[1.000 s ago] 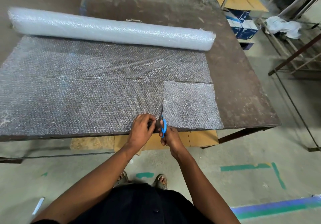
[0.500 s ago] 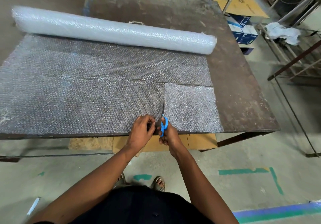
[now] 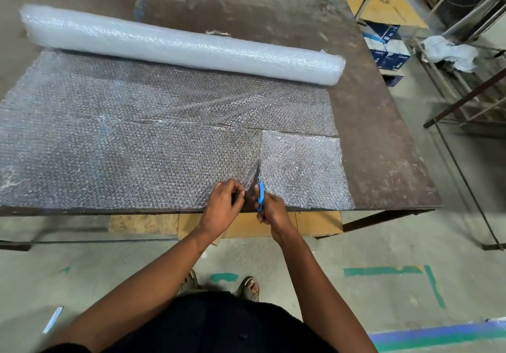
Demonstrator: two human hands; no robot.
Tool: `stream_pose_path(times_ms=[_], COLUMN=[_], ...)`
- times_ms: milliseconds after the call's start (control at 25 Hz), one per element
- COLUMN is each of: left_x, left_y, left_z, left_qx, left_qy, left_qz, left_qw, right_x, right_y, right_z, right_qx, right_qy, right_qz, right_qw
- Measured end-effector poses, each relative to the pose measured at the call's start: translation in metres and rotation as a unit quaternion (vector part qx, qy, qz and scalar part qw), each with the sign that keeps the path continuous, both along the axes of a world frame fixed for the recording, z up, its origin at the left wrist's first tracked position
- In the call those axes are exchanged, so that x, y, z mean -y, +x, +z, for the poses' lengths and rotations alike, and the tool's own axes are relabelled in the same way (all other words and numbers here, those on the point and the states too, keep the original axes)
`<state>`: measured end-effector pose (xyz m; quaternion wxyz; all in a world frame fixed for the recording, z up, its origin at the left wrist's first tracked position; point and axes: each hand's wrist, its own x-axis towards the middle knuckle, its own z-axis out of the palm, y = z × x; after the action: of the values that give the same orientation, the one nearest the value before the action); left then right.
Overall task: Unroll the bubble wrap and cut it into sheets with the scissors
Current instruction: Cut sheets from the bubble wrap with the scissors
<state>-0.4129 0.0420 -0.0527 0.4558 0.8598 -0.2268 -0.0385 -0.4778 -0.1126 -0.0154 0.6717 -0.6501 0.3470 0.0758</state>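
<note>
The scissors (image 3: 260, 192) have crept further up the bubble wrap (image 3: 131, 147) spread on the surface (image 3: 383, 144); right hand (image 3: 272, 211) grips them, left hand (image 3: 223, 207) pinches the near edge; keep it taut, cut straight.

Roll (image 3: 180, 44) lies behind the unrolled sheet (image 3: 123, 144) (both on the table (image 3: 383, 133)).

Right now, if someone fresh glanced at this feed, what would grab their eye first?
Probably the bubble wrap roll lying across the far side of the table, its unrolled sheet covering most of the top. Next, at the near edge, the right hand working blue scissors while the left hand pinches the wrap beside the cut.
</note>
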Motion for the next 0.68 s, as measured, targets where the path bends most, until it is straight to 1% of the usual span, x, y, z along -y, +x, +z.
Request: stream_pose_path(times_ms=[160,280,680], left_x=[-0.001,-0.001,-0.001], left_y=[0.004,0.004,0.004], left_z=[0.000,0.003,0.000], left_qx=[-0.015,-0.024,-0.009], left_qy=[-0.022,-0.039,-0.010], left_qz=[0.021,0.034,0.018], left_qw=[0.999,0.998,1.000], right_x=[0.001,-0.001,0.005], right_y=[0.006,0.011,0.026], right_z=[0.009,0.010,0.016], right_qx=[-0.034,-0.032,-0.031], right_qy=[0.011,0.036,0.034], right_qz=[0.001,0.007,0.004], right_qw=[0.999,0.999,0.999])
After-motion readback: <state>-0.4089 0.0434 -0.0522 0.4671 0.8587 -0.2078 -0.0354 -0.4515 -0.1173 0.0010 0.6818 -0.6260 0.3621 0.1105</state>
